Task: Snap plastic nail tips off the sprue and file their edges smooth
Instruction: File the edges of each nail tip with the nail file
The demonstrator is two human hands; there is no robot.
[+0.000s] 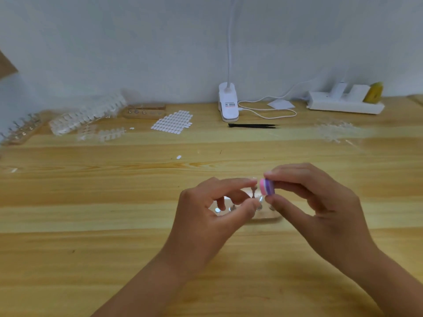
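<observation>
Your right hand [320,202] is lower right of centre, with thumb and forefinger clamped on the file [267,186]. It's a stubby little block with rounded ends, striped in layers: pink on the left, a thin white line, then purple. It sits end-on to the camera, just right of the middle of the frame, held up off the table [91,225].

Your left hand [206,211] is right next to it, lower centre. The forefinger reaches out to the file's pink side, the thumb is curled in below, and the other fingers are tucked under. I can't tell whether you're pinching anything there. If something's between those fingers, it's too clear and small to show up.

Under both hands there's a wooden holder [270,217] with shiny metal pegs sticking up, mostly hidden.

The sprues [87,115] are way off in the upper left, a blurry heap of clear strips with rows of pale tips, and a couple of loose strips [103,133] lie in front of them. A white sticker sheet [172,122] is just right of that. There's one tiny white bit [179,157] alone on the wood above your left hand. Black tweezers [251,126] lie in front of the lamp clip [227,102] at upper centre, and a clear pile [334,131] sits at the upper right.
</observation>
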